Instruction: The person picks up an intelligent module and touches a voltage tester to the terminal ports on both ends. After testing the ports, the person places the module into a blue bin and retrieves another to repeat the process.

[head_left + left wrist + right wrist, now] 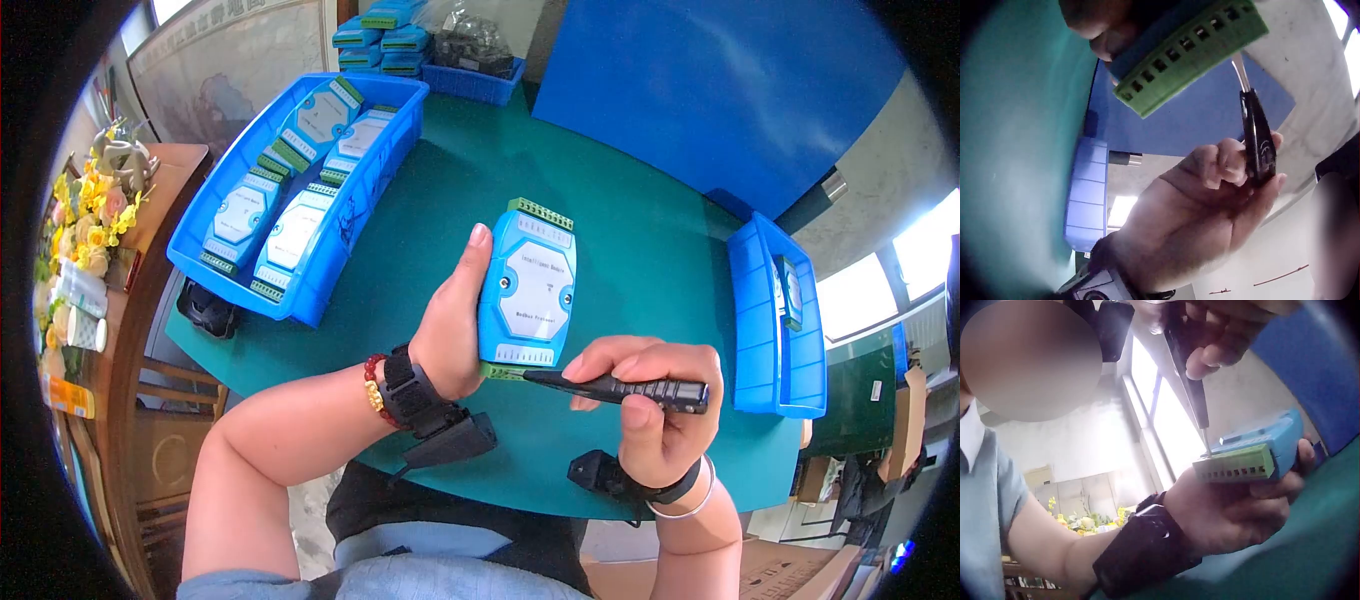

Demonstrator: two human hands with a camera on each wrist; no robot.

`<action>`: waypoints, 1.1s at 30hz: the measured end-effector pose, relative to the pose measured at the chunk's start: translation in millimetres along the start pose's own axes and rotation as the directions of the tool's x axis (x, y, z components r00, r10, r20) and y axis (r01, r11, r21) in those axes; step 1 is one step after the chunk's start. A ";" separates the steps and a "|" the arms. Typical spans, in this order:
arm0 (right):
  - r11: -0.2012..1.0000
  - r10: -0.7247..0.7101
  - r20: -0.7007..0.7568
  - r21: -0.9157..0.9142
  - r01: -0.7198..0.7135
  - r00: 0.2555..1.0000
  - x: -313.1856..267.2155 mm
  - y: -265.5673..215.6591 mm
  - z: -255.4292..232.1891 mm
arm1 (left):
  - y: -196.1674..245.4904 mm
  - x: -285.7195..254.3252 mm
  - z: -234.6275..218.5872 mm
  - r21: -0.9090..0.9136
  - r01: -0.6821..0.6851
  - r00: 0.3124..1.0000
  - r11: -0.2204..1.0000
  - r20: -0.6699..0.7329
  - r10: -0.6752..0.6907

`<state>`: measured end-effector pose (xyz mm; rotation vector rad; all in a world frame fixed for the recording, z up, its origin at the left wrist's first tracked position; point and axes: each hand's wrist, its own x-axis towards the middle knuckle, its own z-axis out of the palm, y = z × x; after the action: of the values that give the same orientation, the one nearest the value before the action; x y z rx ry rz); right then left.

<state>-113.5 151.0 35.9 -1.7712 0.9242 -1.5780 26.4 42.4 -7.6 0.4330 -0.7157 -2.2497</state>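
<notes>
My left hand (450,325) grips a blue module with a white label (535,285) along its left side, held above the green table. My right hand (665,400) pinches a black screwdriver (640,390), its tip at the green terminal block (502,371) on the module's near edge. In the right wrist view the metal tip meets the top of the green terminal block (1235,464), and the left hand (1235,515) supports the module from below. The left wrist view shows the terminal block (1191,56) close up, with the screwdriver (1259,134) in the right hand (1191,212).
A blue bin (345,235) with several modules stands at the left on the green table (640,230). Another blue bin (780,350) holding modules is at the right. Stacked modules (385,40) and a small blue tray (475,85) are at the back, near a blue panel (710,90).
</notes>
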 end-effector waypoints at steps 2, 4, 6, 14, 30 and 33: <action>0.999 -0.030 -0.010 -0.022 0.030 1.000 -0.3 0.7 3.0 | 0.9 -0.2 0.0 -0.012 0.006 1.000 1.000 -0.004 -0.006; 0.996 -0.065 0.052 -0.050 0.068 0.996 1.1 -0.7 -2.8 | 1.4 -0.2 0.3 -0.004 0.006 1.000 1.000 -0.001 -0.006; 0.995 -0.094 0.041 -0.028 0.095 0.995 0.6 -3.2 -6.0 | 1.1 0.1 0.6 0.021 0.002 1.000 1.000 0.008 -0.002; 0.998 -0.036 0.069 -0.044 0.039 0.997 1.2 -9.1 -1.1 | 0.8 -1.8 2.0 0.013 0.027 0.998 1.000 0.048 -0.027; 1.000 -0.004 0.054 0.011 0.004 0.999 2.7 -4.1 -0.4 | -4.1 -2.1 1.8 -0.011 0.053 0.999 0.999 -0.002 -0.053; 0.999 -0.043 0.077 -0.029 0.046 0.996 3.0 -5.3 -2.5 | -2.0 -3.1 4.9 -0.017 0.044 0.999 0.999 -0.014 -0.044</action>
<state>-115.2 151.7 42.2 -1.8718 0.8823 -1.5198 25.0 47.7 -4.7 0.4604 -0.6854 -2.2897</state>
